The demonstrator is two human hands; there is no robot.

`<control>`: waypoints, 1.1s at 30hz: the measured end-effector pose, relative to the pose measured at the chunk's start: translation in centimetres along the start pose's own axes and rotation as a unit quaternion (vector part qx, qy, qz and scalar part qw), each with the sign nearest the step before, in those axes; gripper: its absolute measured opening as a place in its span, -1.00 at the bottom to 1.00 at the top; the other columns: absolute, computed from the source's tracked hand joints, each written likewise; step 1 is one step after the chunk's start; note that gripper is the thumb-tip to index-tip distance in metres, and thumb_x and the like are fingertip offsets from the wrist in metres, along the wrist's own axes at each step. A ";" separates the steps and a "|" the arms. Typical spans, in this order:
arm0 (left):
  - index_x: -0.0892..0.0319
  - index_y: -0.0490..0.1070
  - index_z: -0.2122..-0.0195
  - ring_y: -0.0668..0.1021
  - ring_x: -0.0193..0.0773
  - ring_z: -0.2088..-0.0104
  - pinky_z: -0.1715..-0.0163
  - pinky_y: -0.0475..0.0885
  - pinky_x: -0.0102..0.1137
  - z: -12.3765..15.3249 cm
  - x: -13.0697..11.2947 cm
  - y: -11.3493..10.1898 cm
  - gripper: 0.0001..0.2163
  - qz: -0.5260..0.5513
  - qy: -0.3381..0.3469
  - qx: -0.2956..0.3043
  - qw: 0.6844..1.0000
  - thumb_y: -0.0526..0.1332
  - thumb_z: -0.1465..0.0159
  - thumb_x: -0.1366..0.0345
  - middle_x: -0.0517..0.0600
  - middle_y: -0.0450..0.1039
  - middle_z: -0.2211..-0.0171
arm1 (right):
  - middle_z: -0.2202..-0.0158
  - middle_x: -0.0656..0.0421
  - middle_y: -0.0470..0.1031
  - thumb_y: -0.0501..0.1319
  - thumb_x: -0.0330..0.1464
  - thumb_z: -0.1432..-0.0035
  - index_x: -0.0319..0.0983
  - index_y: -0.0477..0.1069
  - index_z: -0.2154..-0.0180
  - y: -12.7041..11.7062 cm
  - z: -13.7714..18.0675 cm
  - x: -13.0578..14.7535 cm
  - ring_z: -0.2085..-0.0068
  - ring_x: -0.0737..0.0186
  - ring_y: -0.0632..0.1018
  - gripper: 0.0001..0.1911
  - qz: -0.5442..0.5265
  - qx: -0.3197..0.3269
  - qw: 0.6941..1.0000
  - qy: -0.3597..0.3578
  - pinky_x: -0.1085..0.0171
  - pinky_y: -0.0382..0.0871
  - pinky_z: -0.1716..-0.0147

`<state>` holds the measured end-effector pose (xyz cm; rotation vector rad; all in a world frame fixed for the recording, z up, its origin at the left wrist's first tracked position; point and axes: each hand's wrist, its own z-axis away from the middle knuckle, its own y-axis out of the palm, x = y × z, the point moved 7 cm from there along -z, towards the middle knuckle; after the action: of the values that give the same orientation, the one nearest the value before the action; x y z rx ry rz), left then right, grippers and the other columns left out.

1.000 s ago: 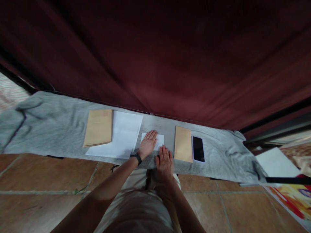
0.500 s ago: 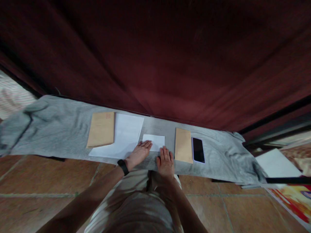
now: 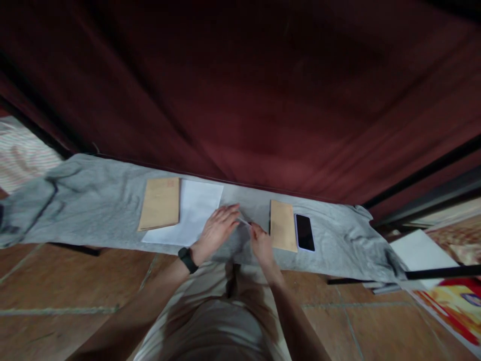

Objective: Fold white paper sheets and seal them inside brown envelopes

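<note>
A small folded sheet of white paper [image 3: 244,221] is tipped up between my hands, so that it shows almost edge-on. My right hand [image 3: 260,242] pinches its right end. At the paper's left end is my left hand [image 3: 221,224], its fingers stretched out; whether they touch the paper is hard to tell. Left of my hands lie larger white sheets [image 3: 199,205], partly covered by a stack of brown envelopes [image 3: 161,203]. Another brown envelope [image 3: 283,225] lies just right of my right hand.
A phone [image 3: 305,232] with a dark screen lies beside the right envelope. Grey cloth [image 3: 101,200] covers the narrow bench, and a dark red fabric [image 3: 240,110] hangs behind it. A white board or sheet [image 3: 421,253] sits low at the right, above a colourful printed sheet [image 3: 454,306].
The folded paper lay flat under both hands and is now raised on edge. My right hand has gone from lying flat to pinching it. My left hand has shifted slightly right.
</note>
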<state>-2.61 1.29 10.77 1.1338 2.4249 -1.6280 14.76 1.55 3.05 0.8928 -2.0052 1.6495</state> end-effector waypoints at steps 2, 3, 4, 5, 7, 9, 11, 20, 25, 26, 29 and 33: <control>0.11 0.31 -0.24 0.37 -0.05 -0.30 -0.30 0.25 -0.06 0.0 2.1 -2.1 -0.58 0.105 -0.096 -0.113 0.983 0.18 -0.38 0.17 0.14 0.30 -0.32 | 0.22 0.09 0.64 0.02 -0.21 -0.40 -0.21 0.55 0.08 -0.8 -0.7 -0.4 0.22 0.13 0.60 -0.63 -0.129 -0.008 0.991 0.045 0.24 0.50 0.21; 0.12 0.27 -0.27 0.39 -0.03 -0.28 -0.26 0.31 -0.08 0.3 3.5 -2.4 -0.51 0.171 -0.162 -0.154 0.960 0.21 -0.36 0.09 0.16 0.32 -0.30 | 0.28 0.11 0.62 0.05 -0.15 -0.38 -0.22 0.55 0.13 -0.9 -1.0 -0.5 0.28 0.16 0.58 -0.62 -0.193 -0.004 0.979 0.059 0.26 0.50 0.29; 0.13 0.27 -0.27 0.45 -0.03 -0.22 -0.18 0.38 -0.11 0.9 5.0 -2.1 -0.45 0.241 -0.232 -0.176 0.926 0.24 -0.32 0.02 0.18 0.38 -0.25 | 0.34 0.14 0.59 0.08 -0.10 -0.34 -0.22 0.55 0.18 -0.8 -1.1 -0.7 0.34 0.19 0.56 -0.61 -0.246 0.007 0.966 0.071 0.29 0.48 0.37; 0.16 0.30 -0.24 0.53 -0.04 -0.13 -0.08 0.45 -0.16 1.6 6.3 -1.2 -0.41 0.315 -0.299 -0.177 0.883 0.27 -0.27 -0.04 0.18 0.46 -0.16 | 0.39 0.16 0.56 0.11 -0.05 -0.30 -0.23 0.55 0.21 -0.6 -1.2 -1.0 0.39 0.22 0.53 -0.59 -0.282 0.021 0.956 0.083 0.31 0.45 0.43; 0.20 0.42 -0.11 0.62 -0.10 0.12 0.16 0.51 -0.29 3.2 7.6 1.5 -0.37 0.448 -0.396 -0.130 0.791 0.36 -0.13 -0.11 0.13 0.58 0.08 | 0.47 0.20 0.52 0.16 0.00 -0.24 -0.24 0.55 0.24 -0.1 -1.3 -1.5 0.47 0.26 0.48 -0.55 -0.299 0.047 0.948 0.099 0.34 0.39 0.52; 0.24 0.51 0.08 0.61 -0.19 0.32 0.35 0.46 -0.39 4.4 7.5 3.9 -0.43 0.516 -0.435 -0.072 0.734 0.42 -0.02 -0.10 0.06 0.60 0.27 | 0.49 0.21 0.51 0.18 -0.02 -0.22 -0.25 0.56 0.23 0.3 -1.5 -2.2 0.48 0.27 0.47 -0.57 -0.274 0.054 0.954 0.106 0.35 0.37 0.52; 0.24 0.52 0.30 0.55 -0.27 0.46 0.49 0.38 -0.46 5.2 7.4 5.2 -0.56 0.501 -0.445 -0.046 0.741 0.44 0.02 -0.03 -0.02 0.54 0.43 | 0.45 0.20 0.54 0.19 -0.10 -0.22 -0.24 0.57 0.20 0.4 -1.9 -3.0 0.44 0.25 0.49 -0.63 -0.244 0.043 0.963 0.107 0.31 0.42 0.44; 0.13 0.35 0.32 0.51 -0.30 0.65 0.65 0.34 -0.47 5.6 7.1 9.6 -0.88 0.391 -0.498 -0.021 0.774 0.26 -0.23 0.23 -0.17 0.37 0.59 | -0.24 -0.05 0.42 0.04 -0.38 -0.35 -0.26 0.42 -0.19 0.3 -2.0 -1.4 -0.24 0.06 0.43 -0.56 -0.030 -0.065 0.997 0.005 0.02 0.30 -0.27; 0.14 0.32 0.15 0.57 -0.26 0.63 0.59 0.45 -0.43 6.0 6.7 11.0 -0.91 0.371 -0.520 -0.003 0.770 0.12 -0.34 0.33 -0.15 0.41 0.53 | -0.33 -0.04 0.33 -0.03 -0.39 -0.43 -0.29 0.34 -0.27 4.6 0.7 1.0 -0.34 0.13 0.34 -0.54 0.081 -0.014 0.995 -0.056 0.08 0.24 -0.33; 0.15 0.32 0.12 0.57 -0.26 0.63 0.59 0.46 -0.42 6.1 6.6 11.0 -0.89 0.366 -0.522 0.000 0.770 0.10 -0.34 0.34 -0.15 0.41 0.53 | -0.34 -0.06 0.31 -0.02 -0.38 -0.44 -0.31 0.32 -0.29 5.2 1.1 1.2 -0.36 0.12 0.31 -0.53 0.107 -0.006 0.993 -0.058 0.06 0.19 -0.35; 0.16 0.31 0.03 0.55 -0.24 0.66 0.61 0.42 -0.42 6.3 6.6 10.7 -0.82 0.349 -0.525 0.004 0.776 0.09 -0.36 0.36 -0.16 0.40 0.57 | -0.38 -0.09 0.23 0.01 -0.35 -0.46 -0.33 0.28 -0.32 6.2 1.9 1.1 -0.40 0.05 0.24 -0.52 0.171 0.007 0.984 -0.053 -0.02 0.09 -0.38; 0.15 0.35 -0.01 0.47 -0.28 0.71 0.61 0.33 -0.43 6.2 6.3 9.3 -0.77 0.315 -0.502 -0.005 0.806 0.16 -0.33 0.35 -0.18 0.38 0.61 | -0.42 -0.10 0.16 0.02 -0.31 -0.47 -0.29 0.20 -0.37 5.8 1.9 0.1 -0.41 0.01 0.21 -0.49 0.206 0.010 0.978 -0.035 -0.06 0.10 -0.35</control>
<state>-4.30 1.61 -1.92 0.6470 1.2037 -1.4050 10.88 0.25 -1.55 0.5721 -2.3461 1.8733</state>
